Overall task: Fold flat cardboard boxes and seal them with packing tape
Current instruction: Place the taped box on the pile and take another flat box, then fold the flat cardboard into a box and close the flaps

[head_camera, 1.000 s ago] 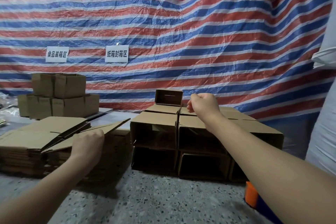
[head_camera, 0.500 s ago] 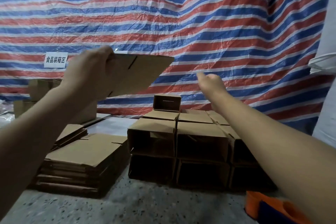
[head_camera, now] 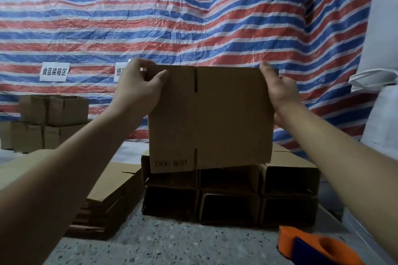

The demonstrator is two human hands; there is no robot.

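Since half second ago: I see flat box [head_camera: 211,118] swung from tilted up at left to upright, centred before me; right hand [head_camera: 277,90] has come across onto its right edge. Left hand [head_camera: 137,90] pinches top-left corner, thumb on near face. Box plain brown, slit flaps, print inverted at bottom-left. Hangs above folded boxes [head_camera: 230,196]; tape dispenser [head_camera: 312,245] lower right.

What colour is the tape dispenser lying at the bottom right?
The tape dispenser is orange with a dark blue part, seen in the head view.
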